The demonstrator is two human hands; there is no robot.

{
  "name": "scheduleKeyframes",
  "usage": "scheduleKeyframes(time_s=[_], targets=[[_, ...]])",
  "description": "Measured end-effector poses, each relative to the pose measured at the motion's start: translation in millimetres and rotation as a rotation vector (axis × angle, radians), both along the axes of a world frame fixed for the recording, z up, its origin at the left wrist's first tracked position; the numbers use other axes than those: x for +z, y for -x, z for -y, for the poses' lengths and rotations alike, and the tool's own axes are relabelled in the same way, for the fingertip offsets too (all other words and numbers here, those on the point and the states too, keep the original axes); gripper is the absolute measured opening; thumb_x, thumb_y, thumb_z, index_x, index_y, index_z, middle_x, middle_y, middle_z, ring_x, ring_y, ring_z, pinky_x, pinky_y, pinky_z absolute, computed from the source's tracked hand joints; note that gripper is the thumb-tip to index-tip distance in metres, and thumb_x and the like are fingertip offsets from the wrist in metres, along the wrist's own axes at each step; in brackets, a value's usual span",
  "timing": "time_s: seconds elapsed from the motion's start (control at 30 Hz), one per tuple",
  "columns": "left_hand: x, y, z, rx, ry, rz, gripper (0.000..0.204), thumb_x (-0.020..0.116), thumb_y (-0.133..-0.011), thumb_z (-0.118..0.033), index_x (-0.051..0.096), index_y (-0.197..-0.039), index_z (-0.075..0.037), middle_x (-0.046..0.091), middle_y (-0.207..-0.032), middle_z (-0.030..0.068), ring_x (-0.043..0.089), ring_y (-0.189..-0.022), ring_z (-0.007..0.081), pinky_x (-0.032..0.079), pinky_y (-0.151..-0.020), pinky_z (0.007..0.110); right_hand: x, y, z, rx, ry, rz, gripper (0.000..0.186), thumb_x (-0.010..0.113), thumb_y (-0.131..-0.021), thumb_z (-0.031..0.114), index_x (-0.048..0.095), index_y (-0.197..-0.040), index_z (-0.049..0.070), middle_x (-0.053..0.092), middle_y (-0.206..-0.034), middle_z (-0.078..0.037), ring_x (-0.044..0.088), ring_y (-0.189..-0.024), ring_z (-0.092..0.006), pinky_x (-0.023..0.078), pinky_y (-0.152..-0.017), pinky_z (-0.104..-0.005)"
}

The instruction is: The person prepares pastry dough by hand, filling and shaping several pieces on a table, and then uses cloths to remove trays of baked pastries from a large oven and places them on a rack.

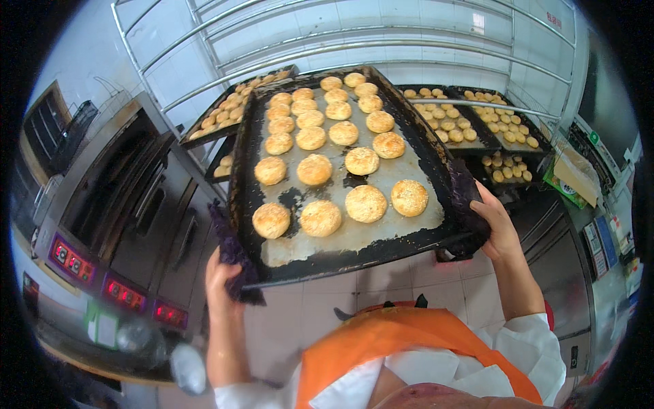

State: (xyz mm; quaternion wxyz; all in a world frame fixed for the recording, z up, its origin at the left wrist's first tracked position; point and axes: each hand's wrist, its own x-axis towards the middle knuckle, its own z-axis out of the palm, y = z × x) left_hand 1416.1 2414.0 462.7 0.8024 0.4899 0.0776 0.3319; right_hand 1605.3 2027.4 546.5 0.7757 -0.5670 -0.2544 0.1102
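Note:
A dark baking tray (pixel 347 269) hangs before me, its far end at the metal rack. Rows of round golden pastries (pixel 315 169) lie on its worn, greyish surface. My left hand (pixel 221 279) grips the near left edge through a dark purple cloth (pixel 233 255). On the right side, my right hand (pixel 496 221) is closed on the edge through another dark cloth (pixel 466 198). Both thumbs show, while most of the fingers are hidden behind cloth and tray.
The tall metal rack (pixel 381 44) holds more pastry-laden trays, one at left (pixel 235 109) and others at right (pixel 480 116). A deck oven (pixel 116 198) with red-lit panels stands at left. At right are a steel cabinet (pixel 552 252) and a cardboard piece (pixel 578 178).

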Motion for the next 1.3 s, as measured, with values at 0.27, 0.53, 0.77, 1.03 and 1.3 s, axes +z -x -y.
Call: scheduleKeyframes(time_s=[0.27, 0.53, 0.77, 1.03, 1.3], targets=[[-5, -12, -68, -0.257, -0.056, 0.057, 0.052, 0.054, -0.068, -0.008, 0.055, -0.119, 0.004, 0.063, -0.100, 0.0101, 0.061, -0.089, 0.0207, 0.049, -0.081, 0.030, 0, 49, -35, -0.085, 0.011, -0.021, 0.062, 0.052, -0.087, 0.012, 0.035, -0.146, 0.003, 0.053, -0.135, -0.011, 0.055, -0.119, -0.0205, 0.044, -0.100, -0.0353], [1, -15, -80, -0.087, -0.093, -0.093, 0.031, 0.058, -0.076, -0.011, 0.058, -0.105, 0.000, 0.063, -0.094, 0.0076, 0.063, -0.081, 0.0213, 0.053, -0.072, 0.034, -19, 52, -38, -0.027, -0.023, -0.011, 0.068, 0.055, -0.093, 0.022, 0.024, -0.150, 0.004, 0.041, -0.144, -0.013, 0.048, -0.127, -0.0258, 0.045, -0.100, -0.0394], [30, -2, -49, 0.580, -0.847, -0.298, 0.035, 0.055, -0.081, -0.015, 0.057, -0.107, 0.008, 0.064, -0.094, 0.0245, 0.062, -0.088, 0.0380, 0.046, -0.082, 0.042, -1, 50, -24, -0.259, 0.234, -0.110, 0.077, 0.054, -0.097, 0.033, 0.008, -0.154, 0.008, 0.014, -0.159, -0.017, 0.018, -0.145, -0.0316, 0.032, -0.111, -0.0471], [42, -6, 2, 1.067, -1.021, -0.096, 0.036, 0.046, -0.084, -0.004, 0.051, -0.117, 0.010, 0.053, -0.110, 0.0263, 0.050, -0.106, 0.0422, 0.038, -0.096, 0.047, 5, 21, -13, -0.080, -0.096, -0.092, 0.070, 0.057, -0.097, 0.023, 0.019, -0.152, 0.005, 0.031, -0.152, -0.016, 0.044, -0.131, -0.0272, 0.044, -0.105, -0.0412], [45, -38, 10, 1.231, -1.172, -0.234, 0.036, 0.054, -0.079, -0.001, 0.055, -0.115, 0.003, 0.053, -0.111, 0.0206, 0.048, -0.107, 0.0391, 0.037, -0.093, 0.049, -9, -62, -19, -0.320, 0.404, 0.460, 0.049, 0.056, -0.095, 0.022, 0.046, -0.138, 0.002, 0.053, -0.134, -0.015, 0.052, -0.122, -0.0248, 0.043, -0.099, -0.0340]])
